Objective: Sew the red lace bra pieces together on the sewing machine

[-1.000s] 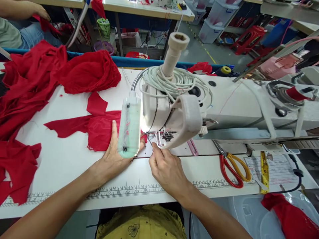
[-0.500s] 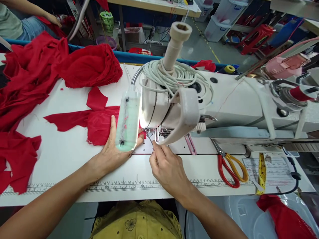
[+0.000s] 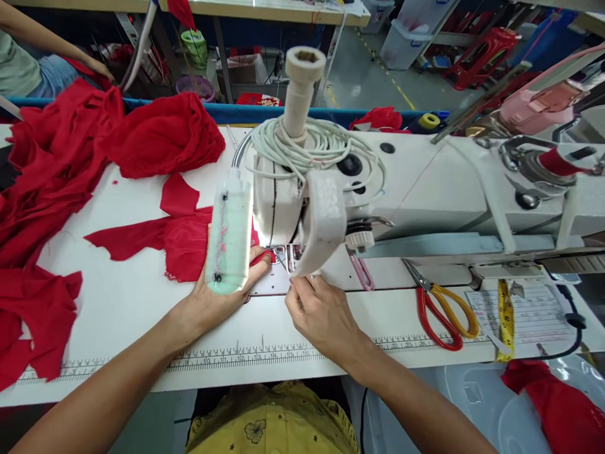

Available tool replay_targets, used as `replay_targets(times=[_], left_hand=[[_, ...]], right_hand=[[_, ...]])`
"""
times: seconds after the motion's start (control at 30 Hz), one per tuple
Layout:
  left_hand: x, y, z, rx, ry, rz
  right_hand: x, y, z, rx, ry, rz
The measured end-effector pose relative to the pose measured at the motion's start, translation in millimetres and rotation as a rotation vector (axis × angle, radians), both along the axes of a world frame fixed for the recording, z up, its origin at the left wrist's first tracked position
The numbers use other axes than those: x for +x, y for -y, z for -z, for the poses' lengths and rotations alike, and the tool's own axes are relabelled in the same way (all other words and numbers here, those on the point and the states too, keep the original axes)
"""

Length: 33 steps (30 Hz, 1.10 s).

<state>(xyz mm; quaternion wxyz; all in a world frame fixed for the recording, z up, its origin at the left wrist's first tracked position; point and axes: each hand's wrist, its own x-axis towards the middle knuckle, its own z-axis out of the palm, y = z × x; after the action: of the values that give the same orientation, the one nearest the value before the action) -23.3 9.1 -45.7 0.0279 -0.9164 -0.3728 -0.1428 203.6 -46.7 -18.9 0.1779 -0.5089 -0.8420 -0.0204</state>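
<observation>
My left hand (image 3: 215, 309) lies at the left of the sewing machine's needle area, partly hidden behind the lamp (image 3: 230, 236). Its visible fingertips close around the edge of a red cloth piece (image 3: 186, 246), which runs toward the presser foot (image 3: 292, 255). My right hand (image 3: 316, 312) is closed, its fingertips pinching a thin pointed metal tool (image 3: 283, 261). The tool's tip points up and left at the cloth edge by the foot. Whether it is an awl or tweezers is hard to make out. The white machine head (image 3: 276, 202) hides part of the stitching area.
Red cloth heaps (image 3: 57, 157) cover the table's left side. Scissors (image 3: 442, 309) and a yellow tape measure (image 3: 505, 318) lie to the right. A pink metal piece (image 3: 362, 271) sits beside the foot. A printed ruler (image 3: 265, 356) runs along the front edge. Another person's arm (image 3: 57, 44) shows at top left.
The camera view has shifted slightly, so the machine appears further left. Both hands stay by the presser foot, and the right one still holds the thin tool.
</observation>
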Motion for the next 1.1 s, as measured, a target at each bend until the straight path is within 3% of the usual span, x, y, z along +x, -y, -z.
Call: replay_targets(times=[0.13,0.3,0.43,0.67,0.83,1.1], left_hand=[[4.9,1.2,-10.3,0.008,0.014,0.006],[13.5,3.7,-25.3,0.045,0.102,-0.017],[17.3,-0.9,-32.0,-0.082,0.132,-0.066],[20.2,-12.8,-33.6,-0.361,0.296,-0.196],[23.4,-13.5,-31.0,-0.394,0.411,-0.260],[22.0,-14.6,-27.4,-0.394,0.432,-0.242]], right_hand=[[6.8,2.7,-3.7,-0.032,-0.094,0.050],[19.8,0.8,-7.0,-0.100,-0.061,-0.038],[26.6,-3.0,-9.1,-0.089,-0.006,-0.116],[31.0,-7.0,-10.7,-0.114,0.058,-0.154],[29.1,-10.1,-11.0,-0.154,0.110,-0.139],[26.9,-15.2,-9.7,-0.189,0.166,-0.125]])
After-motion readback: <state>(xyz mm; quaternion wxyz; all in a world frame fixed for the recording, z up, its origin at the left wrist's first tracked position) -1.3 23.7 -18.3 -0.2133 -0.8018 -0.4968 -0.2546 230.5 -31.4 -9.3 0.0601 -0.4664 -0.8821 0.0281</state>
